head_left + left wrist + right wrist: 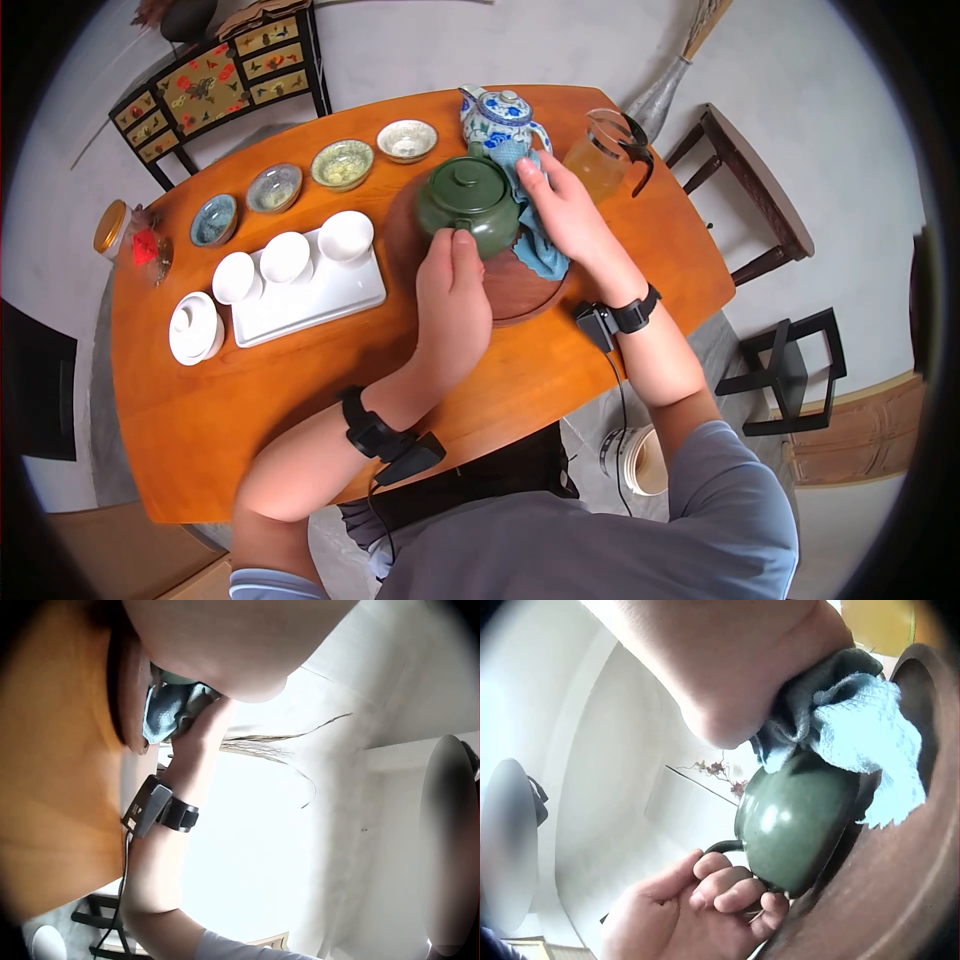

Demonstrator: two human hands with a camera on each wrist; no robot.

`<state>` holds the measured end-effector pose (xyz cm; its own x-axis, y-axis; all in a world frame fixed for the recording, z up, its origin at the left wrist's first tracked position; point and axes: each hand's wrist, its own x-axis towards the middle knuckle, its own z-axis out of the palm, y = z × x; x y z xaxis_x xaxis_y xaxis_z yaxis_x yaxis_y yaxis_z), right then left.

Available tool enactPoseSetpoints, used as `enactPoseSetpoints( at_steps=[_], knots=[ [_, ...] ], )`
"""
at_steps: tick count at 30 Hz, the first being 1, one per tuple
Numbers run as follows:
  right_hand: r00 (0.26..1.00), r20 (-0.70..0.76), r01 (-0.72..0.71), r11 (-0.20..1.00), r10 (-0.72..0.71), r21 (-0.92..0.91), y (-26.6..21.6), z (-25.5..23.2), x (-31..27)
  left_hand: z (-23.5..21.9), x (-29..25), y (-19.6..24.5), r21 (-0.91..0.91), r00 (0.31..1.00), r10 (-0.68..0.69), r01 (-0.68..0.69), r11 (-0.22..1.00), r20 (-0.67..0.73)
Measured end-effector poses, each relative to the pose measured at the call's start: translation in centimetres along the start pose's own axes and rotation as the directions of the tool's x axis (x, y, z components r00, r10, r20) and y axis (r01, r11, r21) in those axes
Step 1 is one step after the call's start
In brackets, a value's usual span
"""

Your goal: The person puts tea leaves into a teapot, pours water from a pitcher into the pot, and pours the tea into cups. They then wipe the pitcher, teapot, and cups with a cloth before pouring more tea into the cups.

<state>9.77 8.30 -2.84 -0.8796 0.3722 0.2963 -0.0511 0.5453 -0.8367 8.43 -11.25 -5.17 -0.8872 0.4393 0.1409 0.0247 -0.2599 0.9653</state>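
Pinching the dark curved handle (724, 846) with bent fingers, your left hand (455, 300) seems to steady the round green glazed teapot (465, 205) over a round brown tray (500, 300); I cannot tell whether its base touches. Your right hand (570, 215) grips a bunched light-blue cloth (541, 258) against the pot's right side, probably as a layer under the palm; some fingers are hidden. On the left, three white cups (287, 258) line a white rectangular tray (310, 308). Beyond, a blue-and-white porcelain teapot (495, 135) crowds the far side; rightward, a glass pitcher of amber liquid (597, 170) stands near your right hand.
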Motion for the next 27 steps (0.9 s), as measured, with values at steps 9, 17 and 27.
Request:
enactPoseSetpoints(
  at_steps=[9, 17, 27],
  knots=[
    [0.985, 0.174, 0.009, 0.993, 0.011, -0.114, -2.5, 0.2, -0.8, 0.4, -0.9, -0.8, 0.055, 0.992, 0.060, -0.067, 0.996, 0.114],
    [0.985, 0.078, 0.171, 0.854, -0.152, -0.491, -5.4, 1.0, -3.7, 1.2, -1.6, -1.7, 0.436, 0.966, 0.256, -0.212, 0.875, -0.044],
    [0.994, 0.087, 0.100, 0.806, -0.061, -0.584, -7.0, 1.7, -4.4, -4.0, -5.0, 1.0, 0.580, 0.907, 0.275, -0.416, 0.700, 0.319]
  ],
)
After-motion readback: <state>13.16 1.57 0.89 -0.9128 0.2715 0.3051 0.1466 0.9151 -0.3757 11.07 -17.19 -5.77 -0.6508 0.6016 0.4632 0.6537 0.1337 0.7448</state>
